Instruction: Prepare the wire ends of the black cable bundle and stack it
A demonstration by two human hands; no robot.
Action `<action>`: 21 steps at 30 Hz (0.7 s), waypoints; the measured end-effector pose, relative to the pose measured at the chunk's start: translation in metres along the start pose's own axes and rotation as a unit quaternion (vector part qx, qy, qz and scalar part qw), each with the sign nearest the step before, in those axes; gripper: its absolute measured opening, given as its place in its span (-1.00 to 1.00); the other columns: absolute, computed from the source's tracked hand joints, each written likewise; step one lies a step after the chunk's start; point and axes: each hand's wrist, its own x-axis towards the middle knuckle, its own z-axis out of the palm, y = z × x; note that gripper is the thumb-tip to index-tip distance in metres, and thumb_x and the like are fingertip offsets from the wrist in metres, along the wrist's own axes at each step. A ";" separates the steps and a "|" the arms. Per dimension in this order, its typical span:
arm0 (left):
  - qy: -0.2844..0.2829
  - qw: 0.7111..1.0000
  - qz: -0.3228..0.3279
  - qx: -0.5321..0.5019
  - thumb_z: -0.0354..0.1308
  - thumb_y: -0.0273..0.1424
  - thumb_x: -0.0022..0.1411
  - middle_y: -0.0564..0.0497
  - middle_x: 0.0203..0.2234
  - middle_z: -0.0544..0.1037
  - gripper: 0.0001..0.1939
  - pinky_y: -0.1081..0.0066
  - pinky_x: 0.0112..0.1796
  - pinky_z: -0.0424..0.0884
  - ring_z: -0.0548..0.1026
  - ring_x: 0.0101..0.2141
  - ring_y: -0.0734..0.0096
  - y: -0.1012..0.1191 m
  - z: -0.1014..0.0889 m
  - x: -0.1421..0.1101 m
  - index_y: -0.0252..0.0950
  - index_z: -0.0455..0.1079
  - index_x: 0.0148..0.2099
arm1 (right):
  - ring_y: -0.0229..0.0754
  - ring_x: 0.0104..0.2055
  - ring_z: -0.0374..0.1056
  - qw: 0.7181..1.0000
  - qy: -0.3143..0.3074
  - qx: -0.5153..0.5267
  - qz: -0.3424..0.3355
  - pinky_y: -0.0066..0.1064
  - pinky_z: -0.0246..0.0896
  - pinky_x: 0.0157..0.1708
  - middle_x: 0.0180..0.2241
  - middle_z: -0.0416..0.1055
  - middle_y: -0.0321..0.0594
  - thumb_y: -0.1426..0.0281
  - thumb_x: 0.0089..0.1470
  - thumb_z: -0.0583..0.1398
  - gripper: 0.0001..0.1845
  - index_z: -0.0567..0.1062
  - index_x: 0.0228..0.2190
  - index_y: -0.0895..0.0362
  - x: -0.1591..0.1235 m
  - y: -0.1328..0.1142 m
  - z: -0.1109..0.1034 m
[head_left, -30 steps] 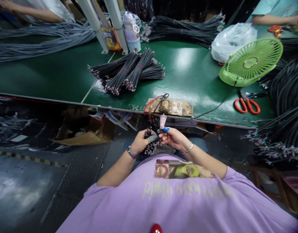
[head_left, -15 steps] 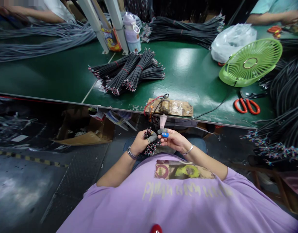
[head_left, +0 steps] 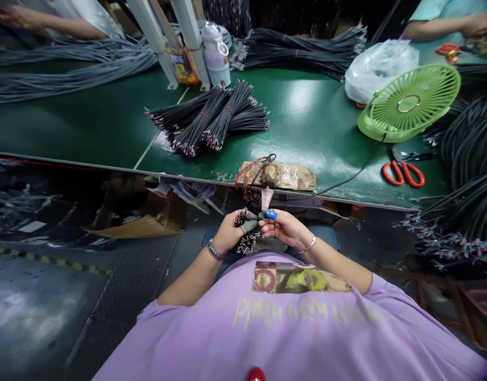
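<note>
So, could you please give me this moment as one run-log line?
left hand: holds wire bunch | right hand: fingertips beside bunch, grip unclear | bench: tied black cables, orange-handled scissors, green fan

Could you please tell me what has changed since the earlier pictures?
The blue fingertip cover on the right hand dipped toward the person, then came back toward the table. No clear grasp or release shows. The left hand still holds the wire bundle; the scissors and green fan stay put.

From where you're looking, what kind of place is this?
Probably a cable assembly workshop: tied bundles of black cables with bared ends, orange-handled scissors on the green workbench.
</note>
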 end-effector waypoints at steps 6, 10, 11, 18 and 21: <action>0.003 1.000 0.002 -0.005 0.30 -0.31 -0.03 0.04 -0.50 0.49 -0.76 0.48 -0.38 0.34 0.40 -0.48 0.51 -0.001 0.000 0.000 -0.36 0.42 -0.35 | -0.25 -0.47 0.49 0.999 -0.021 0.024 0.025 -0.42 0.47 -0.44 -0.43 0.55 -0.16 0.46 -0.02 0.27 -0.84 0.37 -0.38 0.20 0.001 0.002 -0.003; 0.007 1.000 0.000 -0.012 0.30 -0.33 -0.01 0.04 -0.50 0.48 -0.78 0.49 -0.40 0.34 0.39 -0.48 0.53 -0.002 -0.001 0.000 -0.37 0.42 -0.35 | -0.27 -0.46 0.49 0.999 -0.024 0.021 0.016 -0.44 0.47 -0.43 -0.40 0.56 -0.18 0.45 -0.12 0.34 -0.75 0.41 -0.37 0.21 0.002 0.005 -0.004; 0.009 1.000 -0.001 -0.013 0.30 -0.33 -0.02 0.04 -0.50 0.48 -0.77 0.50 -0.40 0.34 0.39 -0.48 0.53 -0.002 -0.001 -0.001 -0.37 0.42 -0.35 | -0.28 -0.47 0.48 1.000 -0.022 0.012 0.009 -0.45 0.46 -0.44 -0.40 0.56 -0.19 0.44 -0.15 0.36 -0.73 0.42 -0.38 0.20 0.002 0.005 -0.003; 0.000 0.999 -0.024 -0.031 0.30 -0.31 -0.02 0.06 -0.53 0.50 -0.74 0.49 -0.45 0.34 0.40 -0.54 0.53 0.000 0.001 -0.001 -0.36 0.42 -0.31 | -0.31 -0.54 0.44 0.984 0.034 -0.157 -0.079 -0.56 0.33 -0.56 -0.51 0.53 -0.24 0.41 -0.27 0.41 -0.69 0.45 -0.44 0.21 -0.005 -0.005 0.012; -0.006 0.999 -0.029 -0.028 0.28 -0.29 0.01 0.02 -0.50 0.54 -0.73 0.48 -0.45 0.36 0.44 -0.52 0.49 0.000 0.000 -0.001 -0.36 0.43 -0.27 | -0.32 -0.56 0.42 0.975 0.029 -0.202 -0.086 -0.55 0.31 -0.55 -0.53 0.52 -0.24 0.38 -0.26 0.40 -0.71 0.45 -0.46 0.22 -0.007 -0.011 0.013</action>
